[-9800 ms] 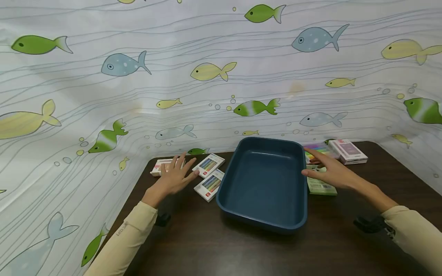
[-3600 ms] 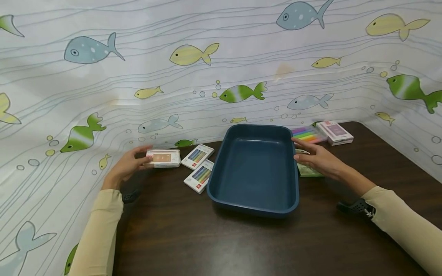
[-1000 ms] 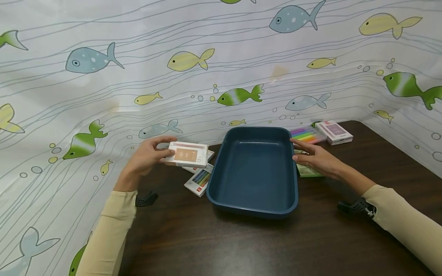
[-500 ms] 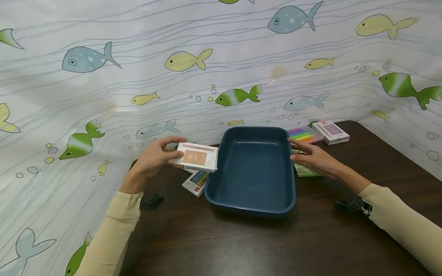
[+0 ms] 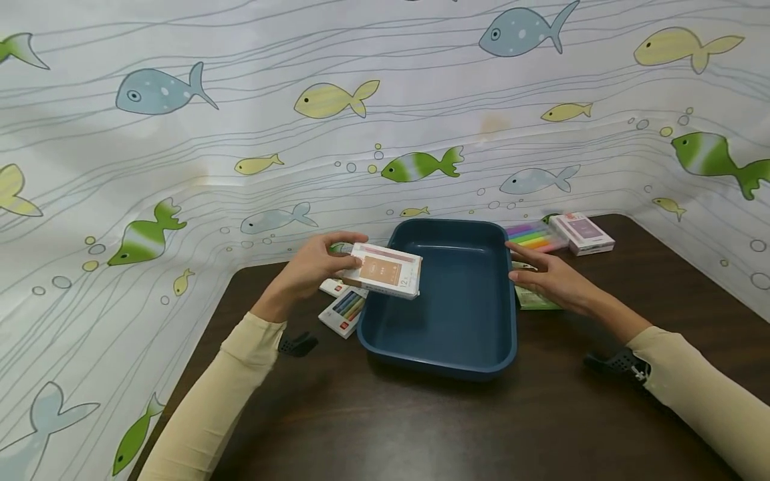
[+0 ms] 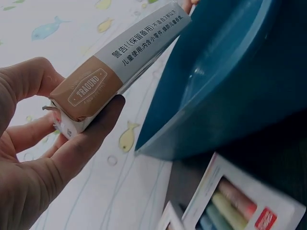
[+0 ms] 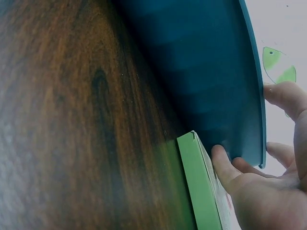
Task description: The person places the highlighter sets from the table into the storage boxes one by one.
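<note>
My left hand (image 5: 315,264) holds a small white box with an orange-brown panel (image 5: 390,272) by its left end, over the left side of the blue tray (image 5: 457,321). Seen from the left wrist, the thumb and fingers pinch the brown end of the box (image 6: 91,88), whose corner flap is a little torn. The right hand (image 5: 556,277) rests against the tray's right side, fingers loosely extended. In the right wrist view, its fingertips (image 7: 219,154) touch the outer wall of the tray (image 7: 206,72), just past a green box (image 7: 195,177).
Two white boxes with coloured sticks in their windows (image 5: 344,312) lie left of the tray. To its right are a rainbow-coloured pack (image 5: 532,235), a white and purple box (image 5: 582,232) and the green box. A fish-print sheet (image 5: 289,147) stands behind the dark table (image 5: 421,427).
My left hand reached the white and brown box at the far left, picked it up and carried it rightward over the tray. The right hand stays at the tray's side.
</note>
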The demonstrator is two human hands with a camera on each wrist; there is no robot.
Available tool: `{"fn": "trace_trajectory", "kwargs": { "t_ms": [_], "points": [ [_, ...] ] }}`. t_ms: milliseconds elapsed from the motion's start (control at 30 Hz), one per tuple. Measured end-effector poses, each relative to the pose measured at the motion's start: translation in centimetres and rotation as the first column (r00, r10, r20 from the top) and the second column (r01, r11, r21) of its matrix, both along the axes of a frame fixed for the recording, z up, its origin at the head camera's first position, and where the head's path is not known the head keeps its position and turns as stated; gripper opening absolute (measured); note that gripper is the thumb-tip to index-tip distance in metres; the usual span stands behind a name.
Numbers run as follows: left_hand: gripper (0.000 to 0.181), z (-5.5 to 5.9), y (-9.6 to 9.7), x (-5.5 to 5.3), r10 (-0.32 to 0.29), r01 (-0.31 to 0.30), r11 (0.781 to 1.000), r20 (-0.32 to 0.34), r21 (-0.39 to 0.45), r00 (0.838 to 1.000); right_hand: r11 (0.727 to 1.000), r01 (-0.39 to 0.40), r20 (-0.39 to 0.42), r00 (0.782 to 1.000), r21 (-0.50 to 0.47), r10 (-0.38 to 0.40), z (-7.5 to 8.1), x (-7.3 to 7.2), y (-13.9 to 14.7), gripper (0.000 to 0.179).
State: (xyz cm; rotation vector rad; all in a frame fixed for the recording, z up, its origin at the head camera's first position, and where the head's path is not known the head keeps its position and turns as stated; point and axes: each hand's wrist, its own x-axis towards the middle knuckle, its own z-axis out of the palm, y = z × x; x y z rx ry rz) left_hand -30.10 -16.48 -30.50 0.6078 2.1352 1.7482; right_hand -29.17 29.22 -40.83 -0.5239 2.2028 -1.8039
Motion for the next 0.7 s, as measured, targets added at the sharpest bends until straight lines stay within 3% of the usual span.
{"fn": "trace_trajectory", "kwargs": {
  "t_ms": [100, 400, 700],
  "points": [
    [0.048, -0.8, 1.0, -0.7, -0.017, 0.017, 1.0, 0.001, -0.003, 1.0, 1.0, 0.005, -0.004, 1.0, -0.008, -0.005, -0.1, 0.1, 0.0, 0.069],
    [0.046, -2.4, 3.7, -0.7, -0.046, 0.042, 0.994, -0.045, -0.099, 0.998, 1.0, -0.002, -0.006, 1.0, -0.017, 0.002, 0.0, 0.5, 0.0, 0.07],
    [0.041, -2.5, 4.9, -0.3, -0.07, 0.062, 0.991, -0.066, -0.121, 0.995, 1.0, -0.003, -0.007, 1.0, -0.022, 0.003, 0.1, 0.3, -0.1, 0.07]
  ]
}}
